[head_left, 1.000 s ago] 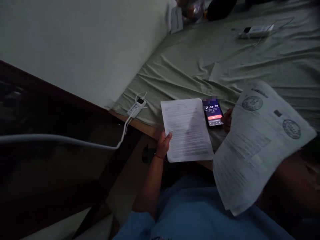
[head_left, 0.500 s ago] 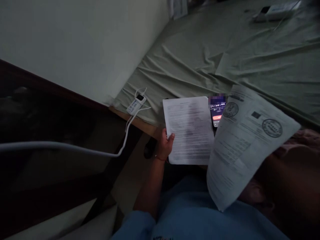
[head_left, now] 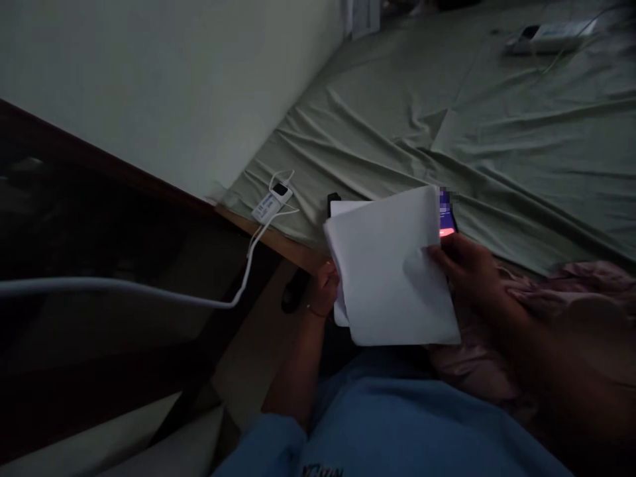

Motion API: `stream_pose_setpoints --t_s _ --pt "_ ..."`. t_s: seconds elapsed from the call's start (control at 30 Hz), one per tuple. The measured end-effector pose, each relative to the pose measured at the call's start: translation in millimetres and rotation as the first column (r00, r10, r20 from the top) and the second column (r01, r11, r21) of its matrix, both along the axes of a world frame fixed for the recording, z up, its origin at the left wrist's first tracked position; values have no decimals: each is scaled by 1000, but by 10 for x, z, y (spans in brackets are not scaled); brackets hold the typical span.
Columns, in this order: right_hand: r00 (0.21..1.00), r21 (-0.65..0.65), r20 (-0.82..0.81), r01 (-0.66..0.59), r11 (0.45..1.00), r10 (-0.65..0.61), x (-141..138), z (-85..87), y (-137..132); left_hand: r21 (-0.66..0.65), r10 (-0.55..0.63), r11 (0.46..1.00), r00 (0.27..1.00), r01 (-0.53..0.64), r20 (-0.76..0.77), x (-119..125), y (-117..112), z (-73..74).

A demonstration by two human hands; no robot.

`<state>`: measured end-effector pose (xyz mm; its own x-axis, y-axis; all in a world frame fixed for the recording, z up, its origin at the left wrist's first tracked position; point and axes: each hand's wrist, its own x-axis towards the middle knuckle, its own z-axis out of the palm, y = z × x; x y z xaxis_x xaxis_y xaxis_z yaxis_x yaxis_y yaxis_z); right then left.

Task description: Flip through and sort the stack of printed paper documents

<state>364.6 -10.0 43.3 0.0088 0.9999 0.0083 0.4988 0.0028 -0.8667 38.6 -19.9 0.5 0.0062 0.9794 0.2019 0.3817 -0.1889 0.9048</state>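
Observation:
A stack of printed papers [head_left: 339, 315] lies in front of my blue shirt, mostly hidden under a sheet of paper [head_left: 392, 278] with its blank white side up. At the stack's left edge, my left hand [head_left: 325, 288] is closed on the papers. My right hand [head_left: 464, 265] pinches the right edge of the blank-sided sheet between thumb and fingers. Just beyond that edge, a phone [head_left: 446, 222] with a lit screen is partly covered by the sheet.
A green bedsheet [head_left: 377, 132] spreads wrinkled beyond the papers. On its left corner sits a small white device [head_left: 272, 202] with a white cable [head_left: 173, 297] running left. Another white device [head_left: 554, 38] lies far right. A pinkish cloth [head_left: 591, 281] is bunched beside my right arm.
The stamped sheet at the right has swung left and turned over onto the stack, blank side showing. My right hand, hidden behind it before, is now visible at its right edge.

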Motion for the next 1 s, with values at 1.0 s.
stream_pose_setpoints --t_s 1.0 --pt "906 -90 -362 200 976 -219 182 79 108 -104 62 993 998 -61 10 92 90 33"
